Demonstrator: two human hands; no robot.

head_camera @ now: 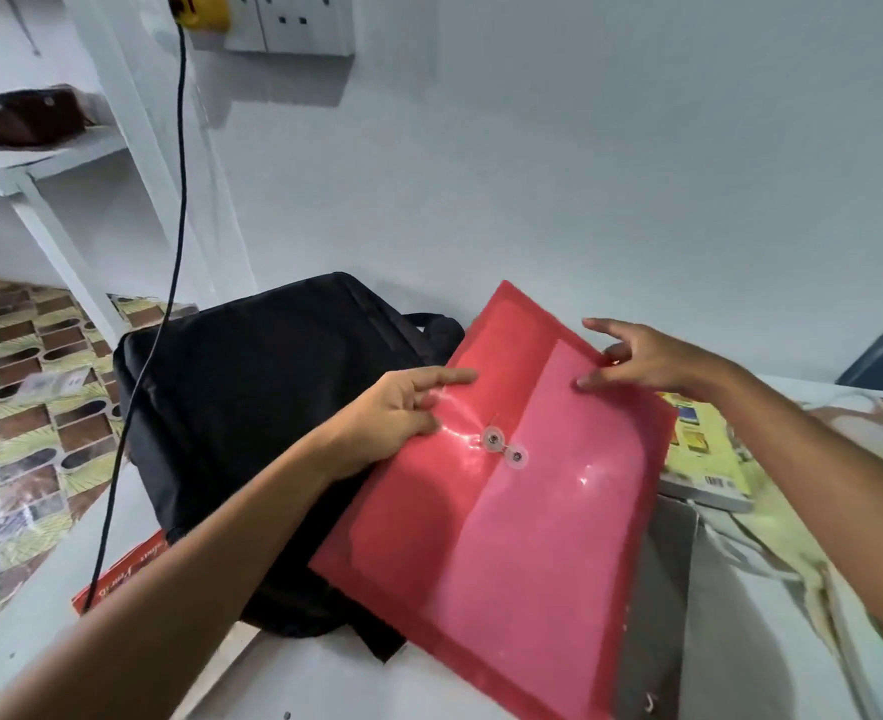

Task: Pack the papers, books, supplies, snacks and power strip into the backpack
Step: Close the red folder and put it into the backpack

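A red plastic document envelope (507,511) with a string-and-button clasp lies tilted across the middle, partly over a black backpack (252,407) that lies flat on the white table. My left hand (397,413) grips the envelope's left edge, thumb on top near the clasp. At the envelope's upper right edge my right hand (642,361) touches it with spread, straight fingers. A yellow book (704,449) lies to the right, half hidden under the envelope. A red booklet (127,574) sticks out from under the backpack's near left corner.
A black cable (169,304) hangs from a yellow plug (197,10) in the wall sockets and crosses the backpack. A grey board (657,605) and loose papers (792,537) lie at the right. White shelving (39,163) and a patterned floor are at the left.
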